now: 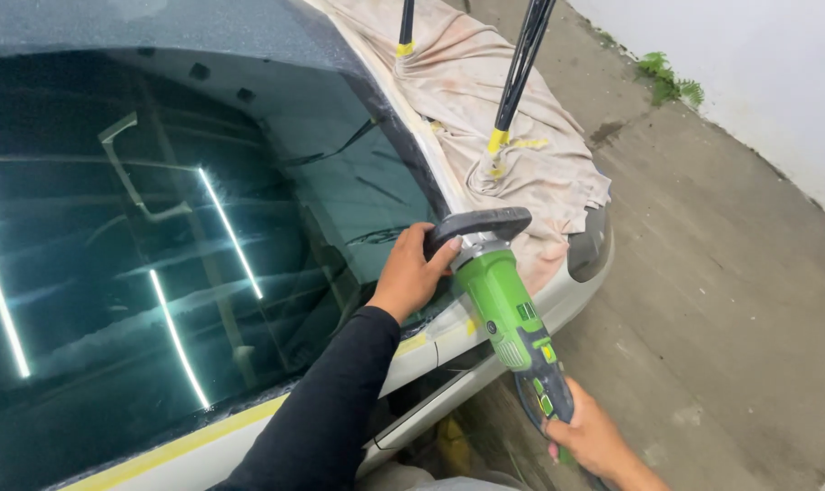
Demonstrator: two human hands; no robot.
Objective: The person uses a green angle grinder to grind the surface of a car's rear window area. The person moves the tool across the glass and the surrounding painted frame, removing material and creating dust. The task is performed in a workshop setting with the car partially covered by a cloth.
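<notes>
Soft, even daylight fills the scene, brightest on the white wall (758, 82) at two o'clock. The dark windshield (158, 255) at nine o'clock mirrors sharp white tube-light streaks. Shadows stay faint. Focus is crisp centrally, with slight wide-angle stretching toward the edges.

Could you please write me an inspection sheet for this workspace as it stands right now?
Surface: windshield dark, reflecting strip lights, specks along its edges.
Job's things: green polisher, head at the windshield's edge.
Clutter: stained cloth draped over the hood; yellow tape along the windshield's border.
Grippers: left hand on the polisher's black front handle; right hand on its rear grip.
Cables: nothing seen.
Surroundings: two raised wiper arms above the cloth, concrete floor, white wall with a small plant at its foot.
</notes>
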